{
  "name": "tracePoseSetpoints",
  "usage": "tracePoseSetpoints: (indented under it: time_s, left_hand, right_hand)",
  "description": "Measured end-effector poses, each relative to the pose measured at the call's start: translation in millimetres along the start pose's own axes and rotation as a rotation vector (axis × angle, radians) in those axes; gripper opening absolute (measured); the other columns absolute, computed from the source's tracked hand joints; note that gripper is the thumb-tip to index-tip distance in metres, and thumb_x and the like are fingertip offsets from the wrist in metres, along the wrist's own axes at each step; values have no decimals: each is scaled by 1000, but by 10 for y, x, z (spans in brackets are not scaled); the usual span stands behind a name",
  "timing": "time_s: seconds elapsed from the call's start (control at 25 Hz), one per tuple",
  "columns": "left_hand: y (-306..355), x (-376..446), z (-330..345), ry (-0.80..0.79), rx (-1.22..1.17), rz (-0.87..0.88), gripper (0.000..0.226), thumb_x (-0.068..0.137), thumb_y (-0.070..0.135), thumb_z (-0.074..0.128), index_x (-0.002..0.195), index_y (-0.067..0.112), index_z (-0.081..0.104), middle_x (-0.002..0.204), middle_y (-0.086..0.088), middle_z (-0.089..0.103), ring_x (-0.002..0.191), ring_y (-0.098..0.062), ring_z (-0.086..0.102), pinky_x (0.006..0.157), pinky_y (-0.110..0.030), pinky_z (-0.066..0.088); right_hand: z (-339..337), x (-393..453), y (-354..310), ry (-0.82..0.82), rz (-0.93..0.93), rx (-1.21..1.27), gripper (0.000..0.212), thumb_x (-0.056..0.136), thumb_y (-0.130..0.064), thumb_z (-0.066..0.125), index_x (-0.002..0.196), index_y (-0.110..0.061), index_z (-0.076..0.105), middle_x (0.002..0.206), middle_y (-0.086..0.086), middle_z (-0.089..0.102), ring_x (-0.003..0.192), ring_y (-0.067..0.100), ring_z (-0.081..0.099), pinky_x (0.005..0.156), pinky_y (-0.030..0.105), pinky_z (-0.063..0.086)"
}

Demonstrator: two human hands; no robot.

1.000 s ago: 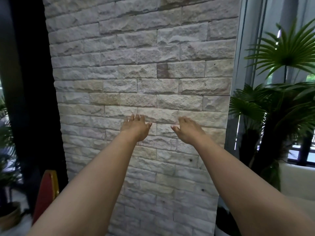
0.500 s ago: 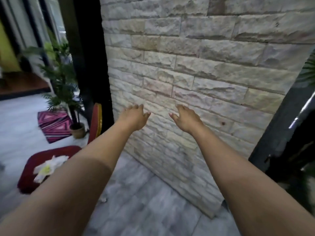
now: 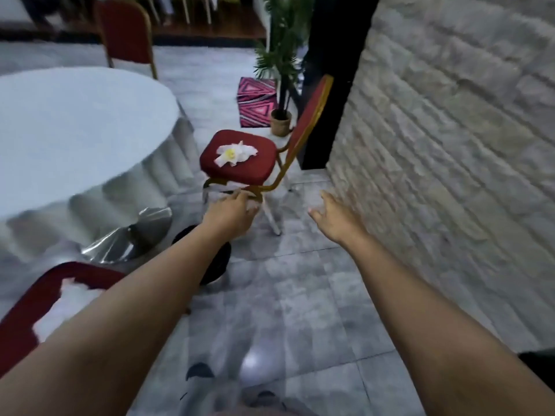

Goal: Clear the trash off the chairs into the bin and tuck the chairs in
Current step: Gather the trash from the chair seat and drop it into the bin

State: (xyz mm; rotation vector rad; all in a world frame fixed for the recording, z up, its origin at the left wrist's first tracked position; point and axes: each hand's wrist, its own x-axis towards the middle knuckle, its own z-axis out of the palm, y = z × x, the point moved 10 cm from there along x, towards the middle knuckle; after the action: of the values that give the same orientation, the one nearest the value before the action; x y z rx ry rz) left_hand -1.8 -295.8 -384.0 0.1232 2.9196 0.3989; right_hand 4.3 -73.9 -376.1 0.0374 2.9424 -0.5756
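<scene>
A red chair with a gold frame (image 3: 240,163) stands ahead of me, pulled out from the round table. Crumpled white and yellow paper (image 3: 235,153) lies on its seat. A second red chair (image 3: 27,313) at the lower left carries white paper trash (image 3: 67,307) too. A black bin (image 3: 214,261) stands on the floor, mostly hidden behind my left forearm. My left hand (image 3: 229,214) and my right hand (image 3: 336,220) reach forward, both empty with fingers apart, short of the first chair.
A round table with a white cloth (image 3: 75,136) and a shiny metal base (image 3: 129,238) fills the left. A stone wall (image 3: 450,145) runs along the right. A potted palm (image 3: 282,115), a pink patterned cushion (image 3: 255,100) and a third red chair (image 3: 126,37) stand farther back.
My view has swung left and down from the stone wall to the floor, table and chairs. Both hands stay stretched out and empty.
</scene>
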Motion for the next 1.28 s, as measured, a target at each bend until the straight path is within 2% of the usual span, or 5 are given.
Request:
tracePoseSetpoints:
  time_s: [0.2, 0.36, 0.68, 1.08, 1.28]
  left_hand:
    - [-1330, -639, 349, 2, -88, -304, 54, 101, 46, 37, 140, 10, 44, 141, -19, 51, 124, -39, 52, 101, -45, 42]
    - [-2243, -1328, 642, 8, -214, -546, 55, 100, 45, 39, 143, 12, 43, 146, -17, 47, 128, -39, 49, 105, -45, 40]
    - [-3693, -2624, 1271, 35, -451, -957, 55, 98, 45, 41, 143, 13, 37, 140, -20, 50, 123, -41, 52, 100, -48, 44]
    - [-4663, -2976, 1807, 114, -793, -1437, 66, 99, 45, 44, 153, 18, 18, 154, -18, 33, 137, -40, 39, 112, -51, 35]
    - [-5076, -2653, 2065, 161, -905, -1524, 69, 98, 48, 45, 154, 19, 18, 155, -19, 29, 138, -40, 37, 111, -51, 35]
  right_hand:
    - [967, -12, -1005, -195, -226, -70, 72, 99, -52, 44, 157, -20, 19, 161, 6, 29, 142, 32, 35, 110, 43, 36]
    - [1735, -214, -1861, -354, -390, -118, 70, 98, -52, 47, 156, -22, 22, 162, 1, 27, 142, 32, 36, 110, 48, 38]
    - [3197, -760, -3244, -634, -666, -252, 71, 96, -53, 50, 154, -22, 25, 159, 5, 32, 137, 34, 41, 106, 50, 41]
    - [4337, -581, -4330, -804, -737, -198, 72, 93, -43, 59, 151, -15, 27, 149, 15, 38, 131, 37, 47, 106, 50, 43]
    - [4998, -238, -4720, -885, -666, -193, 83, 88, -47, 65, 152, -14, 22, 150, 17, 34, 133, 38, 43, 108, 48, 40]
